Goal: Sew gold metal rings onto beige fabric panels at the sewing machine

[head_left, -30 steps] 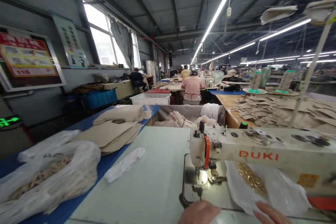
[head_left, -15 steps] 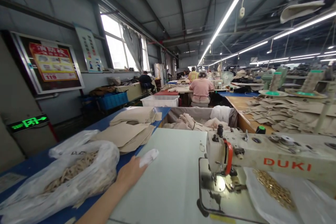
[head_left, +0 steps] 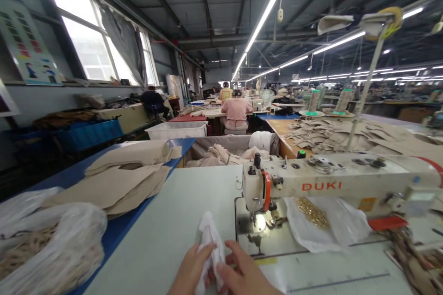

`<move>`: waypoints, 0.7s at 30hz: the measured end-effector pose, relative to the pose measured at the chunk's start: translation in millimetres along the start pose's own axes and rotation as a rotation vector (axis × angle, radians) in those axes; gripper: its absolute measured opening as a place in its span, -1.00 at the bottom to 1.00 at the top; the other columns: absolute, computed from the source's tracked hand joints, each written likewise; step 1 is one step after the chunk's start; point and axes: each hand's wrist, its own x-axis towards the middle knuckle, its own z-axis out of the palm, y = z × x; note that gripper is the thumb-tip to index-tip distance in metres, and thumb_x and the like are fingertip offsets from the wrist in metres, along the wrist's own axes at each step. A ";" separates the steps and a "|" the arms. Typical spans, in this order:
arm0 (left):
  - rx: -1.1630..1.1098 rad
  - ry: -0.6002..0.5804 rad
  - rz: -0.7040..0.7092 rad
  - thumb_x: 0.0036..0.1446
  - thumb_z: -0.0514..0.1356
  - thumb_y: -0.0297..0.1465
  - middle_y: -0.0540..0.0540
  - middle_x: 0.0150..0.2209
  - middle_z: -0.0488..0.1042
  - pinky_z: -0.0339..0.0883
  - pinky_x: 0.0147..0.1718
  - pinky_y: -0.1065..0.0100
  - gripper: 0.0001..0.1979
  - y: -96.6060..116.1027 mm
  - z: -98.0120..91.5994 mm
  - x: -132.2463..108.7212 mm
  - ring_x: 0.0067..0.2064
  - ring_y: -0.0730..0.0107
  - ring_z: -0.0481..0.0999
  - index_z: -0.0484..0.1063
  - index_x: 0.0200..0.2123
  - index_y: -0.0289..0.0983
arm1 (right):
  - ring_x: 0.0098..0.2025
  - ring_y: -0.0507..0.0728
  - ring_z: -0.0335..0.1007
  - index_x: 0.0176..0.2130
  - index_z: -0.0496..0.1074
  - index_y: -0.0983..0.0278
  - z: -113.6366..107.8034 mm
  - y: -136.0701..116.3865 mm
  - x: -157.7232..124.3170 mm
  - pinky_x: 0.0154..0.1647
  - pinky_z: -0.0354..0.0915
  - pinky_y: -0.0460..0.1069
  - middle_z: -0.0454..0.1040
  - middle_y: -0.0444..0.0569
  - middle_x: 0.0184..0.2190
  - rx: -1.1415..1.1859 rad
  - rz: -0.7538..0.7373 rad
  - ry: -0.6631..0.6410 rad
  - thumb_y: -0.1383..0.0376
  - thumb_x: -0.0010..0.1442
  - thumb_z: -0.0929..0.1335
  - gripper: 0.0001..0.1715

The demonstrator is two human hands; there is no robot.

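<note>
Sewing machine point(head_left: 328, 182): orange-red "DUKI" | white cloth point(head_left: 209, 233): soft, creased, elongated, at pale tabletop point(head_left: 162, 226), left of machine | left hand point(head_left: 192, 265), right hand point(head_left: 244, 269): fingers curled partly closed, both gripping cloth

Workshop (sewing machine point(head_left: 332, 182), cut fabric point(head_left: 114, 186))
</note>
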 end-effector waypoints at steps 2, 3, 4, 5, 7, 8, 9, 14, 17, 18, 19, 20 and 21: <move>-0.279 -0.090 -0.048 0.17 -0.13 -0.21 0.03 -0.67 0.34 0.30 -0.63 0.39 -0.68 -3.2 14.1 -6.0 -0.63 0.35 0.40 0.30 -0.26 -0.27 | -0.48 0.10 0.41 0.19 0.10 0.26 6.6 -9.8 6.4 -0.59 0.30 -0.08 0.46 -0.03 -0.39 0.033 0.022 0.006 0.10 0.11 0.27 -0.30; -0.366 -0.131 -0.059 0.14 -0.09 -0.20 0.05 -0.68 0.32 0.28 -0.64 0.41 -0.68 -5.7 17.0 -8.4 -0.65 0.36 0.38 0.29 -0.22 -0.29 | -0.51 0.08 0.38 0.18 0.13 0.25 5.8 -11.3 7.0 -0.60 0.28 -0.09 0.44 -0.07 -0.45 0.023 0.022 0.026 0.14 0.11 0.28 -0.32; -0.393 -0.164 -0.056 0.11 -0.04 -0.19 0.06 -0.69 0.31 0.25 -0.66 0.44 -0.67 -8.4 17.0 -10.5 -0.65 0.38 0.37 0.29 -0.19 -0.29 | -0.55 0.06 0.35 0.16 0.17 0.24 2.2 -10.9 6.0 -0.61 0.26 -0.10 0.43 -0.09 -0.46 0.008 0.023 0.050 0.18 0.09 0.28 -0.36; -0.378 -0.188 -0.050 0.08 0.00 -0.16 0.06 -0.69 0.32 0.21 -0.67 0.46 -0.64 -11.2 14.4 -12.3 -0.66 0.40 0.36 0.30 -0.18 -0.30 | -0.58 0.04 0.32 0.13 0.22 0.23 -3.6 -9.2 3.5 -0.63 0.24 -0.10 0.42 -0.09 -0.44 -0.001 0.034 0.075 0.21 0.08 0.27 -0.40; -0.251 -0.179 -0.037 0.03 0.04 -0.10 0.00 -0.62 0.42 0.16 -0.71 0.47 -0.58 -15.6 2.9 -14.5 -0.68 0.43 0.34 0.31 -0.17 -0.29 | -0.64 -0.02 0.23 0.03 0.32 0.23 -20.2 -5.3 -4.8 -0.65 0.20 -0.12 0.40 -0.10 -0.42 0.009 0.060 0.103 0.26 0.03 0.26 -0.47; -0.158 -0.140 -0.008 0.03 0.03 -0.09 -0.06 -0.51 0.50 0.18 -0.72 0.46 -0.56 -16.5 -4.4 -14.7 -0.67 0.43 0.36 0.31 -0.14 -0.28 | -0.66 -0.04 0.19 -0.02 0.36 0.23 -29.4 -4.5 -10.2 -0.65 0.19 -0.12 0.38 -0.11 -0.43 0.024 0.067 0.096 0.28 -0.01 0.26 -0.49; -0.058 -0.078 0.051 0.03 0.03 -0.11 -0.14 -0.34 0.55 0.24 -0.69 0.42 -0.55 -16.2 -11.8 -14.2 -0.62 0.40 0.42 0.30 -0.09 -0.27 | -0.66 -0.05 0.16 -0.06 0.39 0.24 -38.5 -5.0 -15.8 -0.65 0.18 -0.13 0.35 -0.13 -0.45 0.041 0.070 0.076 0.30 -0.04 0.26 -0.52; 0.411 -0.032 0.522 -0.04 0.09 -0.34 -0.11 0.17 0.34 0.21 0.11 0.24 -0.49 1.6 -29.9 -6.8 0.14 0.14 0.35 0.34 0.05 -0.20 | -0.57 -0.04 0.17 -0.20 0.46 0.24 -70.1 -18.3 -36.5 -0.56 0.22 -0.14 0.34 -0.15 -0.44 0.021 -0.004 -0.072 0.37 -0.12 0.25 -0.58; 0.517 -0.253 0.595 -0.04 0.06 -0.44 -0.07 -0.04 0.52 0.23 0.05 0.31 -0.63 17.0 -27.2 -4.6 0.02 0.22 0.45 0.47 -0.14 -0.19 | -0.53 -0.01 0.22 -0.20 0.47 0.23 -78.8 -21.5 -39.4 -0.53 0.23 -0.14 0.40 -0.15 -0.43 -0.004 0.004 -0.083 0.40 -0.11 0.23 -0.56; 0.510 -0.286 0.582 0.00 0.04 -0.42 -0.07 -0.15 0.56 0.27 -0.03 0.33 -0.71 21.3 -26.0 -4.5 -0.07 0.24 0.49 0.49 -0.23 -0.20 | -0.50 0.01 0.27 -0.20 0.48 0.24 -81.0 -21.2 -40.0 -0.49 0.25 -0.12 0.43 -0.15 -0.42 -0.031 -0.002 -0.060 0.42 -0.12 0.22 -0.54; 0.480 -0.306 0.549 0.05 0.03 -0.37 -0.06 -0.26 0.57 0.32 -0.13 0.34 -0.76 24.9 -24.9 -4.3 -0.16 0.24 0.51 0.49 -0.32 -0.22 | -0.44 0.04 0.33 -0.21 0.48 0.24 -82.9 -20.6 -40.8 -0.42 0.27 -0.10 0.46 -0.13 -0.39 -0.072 -0.021 -0.025 0.43 -0.13 0.21 -0.53; 0.426 -0.320 0.496 0.10 0.02 -0.27 -0.05 -0.37 0.55 0.34 -0.26 0.36 -0.73 27.7 -23.7 -4.0 -0.27 0.25 0.51 0.47 -0.40 -0.24 | -0.37 0.08 0.37 -0.22 0.49 0.25 -84.5 -19.9 -42.0 -0.35 0.29 -0.08 0.49 -0.11 -0.36 -0.128 -0.051 0.021 0.44 -0.14 0.21 -0.53; 0.350 -0.338 0.430 0.12 0.01 -0.15 -0.04 -0.47 0.50 0.32 -0.39 0.38 -0.65 29.9 -22.4 -3.6 -0.38 0.27 0.48 0.44 -0.46 -0.25 | -0.29 0.11 0.40 -0.25 0.50 0.26 -85.9 -19.4 -43.5 -0.26 0.30 -0.05 0.51 -0.09 -0.32 -0.194 -0.090 0.066 0.46 -0.15 0.20 -0.53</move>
